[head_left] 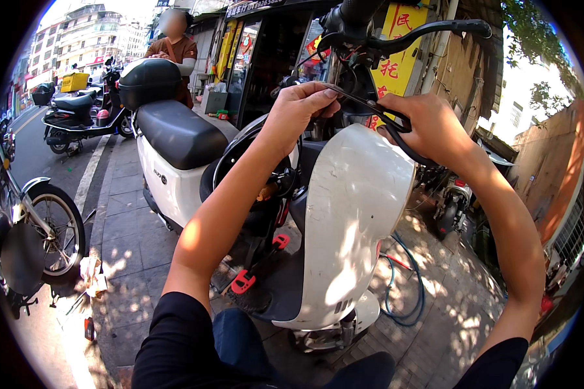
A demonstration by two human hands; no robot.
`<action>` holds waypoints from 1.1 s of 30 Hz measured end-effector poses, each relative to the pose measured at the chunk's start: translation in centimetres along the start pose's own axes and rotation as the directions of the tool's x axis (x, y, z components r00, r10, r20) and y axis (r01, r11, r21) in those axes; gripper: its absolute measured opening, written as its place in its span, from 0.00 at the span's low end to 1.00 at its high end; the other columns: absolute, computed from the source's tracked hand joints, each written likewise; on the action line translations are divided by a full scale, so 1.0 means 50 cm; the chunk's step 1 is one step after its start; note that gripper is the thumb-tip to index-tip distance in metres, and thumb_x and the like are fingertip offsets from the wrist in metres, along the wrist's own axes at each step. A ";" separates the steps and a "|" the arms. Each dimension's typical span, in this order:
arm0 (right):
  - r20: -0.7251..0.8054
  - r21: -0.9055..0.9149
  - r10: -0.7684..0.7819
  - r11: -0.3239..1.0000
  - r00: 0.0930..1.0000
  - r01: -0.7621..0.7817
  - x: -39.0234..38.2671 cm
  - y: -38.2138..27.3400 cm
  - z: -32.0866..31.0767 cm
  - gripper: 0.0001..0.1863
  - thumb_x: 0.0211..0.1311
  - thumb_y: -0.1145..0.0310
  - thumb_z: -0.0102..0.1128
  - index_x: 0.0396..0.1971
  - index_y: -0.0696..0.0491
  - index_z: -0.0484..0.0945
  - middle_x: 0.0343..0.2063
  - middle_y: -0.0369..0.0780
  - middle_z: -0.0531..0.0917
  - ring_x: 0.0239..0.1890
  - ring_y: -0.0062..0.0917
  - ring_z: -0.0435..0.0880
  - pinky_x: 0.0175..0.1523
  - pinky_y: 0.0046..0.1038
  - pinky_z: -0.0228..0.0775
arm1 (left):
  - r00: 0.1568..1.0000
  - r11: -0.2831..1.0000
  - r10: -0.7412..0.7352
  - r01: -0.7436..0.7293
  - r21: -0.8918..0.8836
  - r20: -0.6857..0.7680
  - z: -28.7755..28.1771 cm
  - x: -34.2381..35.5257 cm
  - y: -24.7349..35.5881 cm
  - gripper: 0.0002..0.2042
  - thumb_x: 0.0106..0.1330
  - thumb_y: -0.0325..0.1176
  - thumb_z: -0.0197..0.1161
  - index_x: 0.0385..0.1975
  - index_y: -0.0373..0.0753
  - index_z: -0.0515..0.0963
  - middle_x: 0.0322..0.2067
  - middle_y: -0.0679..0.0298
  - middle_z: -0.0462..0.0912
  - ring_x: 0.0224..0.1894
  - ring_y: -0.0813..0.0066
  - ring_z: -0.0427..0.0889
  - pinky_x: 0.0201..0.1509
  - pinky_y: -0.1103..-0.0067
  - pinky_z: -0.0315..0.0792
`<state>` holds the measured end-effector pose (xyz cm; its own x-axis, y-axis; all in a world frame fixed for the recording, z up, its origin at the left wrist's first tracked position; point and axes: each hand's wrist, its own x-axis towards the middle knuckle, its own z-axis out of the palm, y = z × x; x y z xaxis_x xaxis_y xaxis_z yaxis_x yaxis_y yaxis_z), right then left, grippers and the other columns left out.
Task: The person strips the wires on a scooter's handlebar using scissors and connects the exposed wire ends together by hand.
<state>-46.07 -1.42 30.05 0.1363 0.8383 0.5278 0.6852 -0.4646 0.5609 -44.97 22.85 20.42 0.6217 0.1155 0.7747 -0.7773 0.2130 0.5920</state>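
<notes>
My left hand [305,107] pinches a thin dark cable [344,93] between thumb and fingers, just above the scooter's front. My right hand [428,126] is closed around a black-handled hand tool [409,148]. It looks like scissors or pliers, and its jaws meet the cable near the left fingertips. Whether they touch the cable I cannot tell. Below both hands stands a white electric scooter [350,220] with its front panel facing me. Its handlebar and black brake lever [435,27] rise behind my hands.
Red-handled tools [243,281] lie by the scooter's footboard. A blue-green hose [423,292] coils on the paving to the right. Left of me stands a motorcycle wheel [55,230]. Behind the black seat [178,133], a person [175,48] stands near a parked black scooter [81,113].
</notes>
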 end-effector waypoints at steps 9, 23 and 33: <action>-0.081 0.105 -0.012 0.994 0.997 0.021 -0.343 -0.122 0.015 0.22 0.38 0.62 0.75 0.39 0.46 0.83 0.16 0.34 0.70 0.19 0.26 0.75 0.22 0.29 0.67 | 0.994 0.492 -0.103 0.073 0.868 -0.025 -0.163 -0.523 0.132 0.08 0.58 0.28 0.67 0.35 0.33 0.83 0.25 0.58 0.82 0.29 0.65 0.84 0.35 0.76 0.75; -0.093 0.659 0.103 0.752 0.990 -0.016 -0.313 -0.167 0.054 0.26 0.44 0.69 0.76 0.47 0.51 0.79 0.27 0.38 0.79 0.26 0.33 0.78 0.31 0.30 0.73 | 0.924 0.703 0.383 -0.298 0.646 0.008 -0.072 -0.109 0.099 0.17 0.69 0.32 0.62 0.55 0.32 0.75 0.46 0.61 0.83 0.46 0.80 0.80 0.50 0.81 0.74; -0.092 0.658 0.337 0.727 0.937 -0.197 -0.341 -0.109 0.044 0.35 0.40 0.69 0.80 0.54 0.52 0.77 0.41 0.43 0.81 0.32 0.26 0.78 0.40 0.28 0.74 | 0.945 0.874 0.326 -0.307 0.377 0.016 -0.001 -0.016 0.060 0.12 0.72 0.33 0.59 0.49 0.33 0.77 0.39 0.61 0.84 0.39 0.77 0.82 0.47 0.80 0.77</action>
<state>-50.56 -12.58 16.59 0.2926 0.6025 0.7426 0.9421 -0.3148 -0.1158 -47.81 23.43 21.59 0.3328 0.1634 0.9287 -0.9066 -0.2156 0.3628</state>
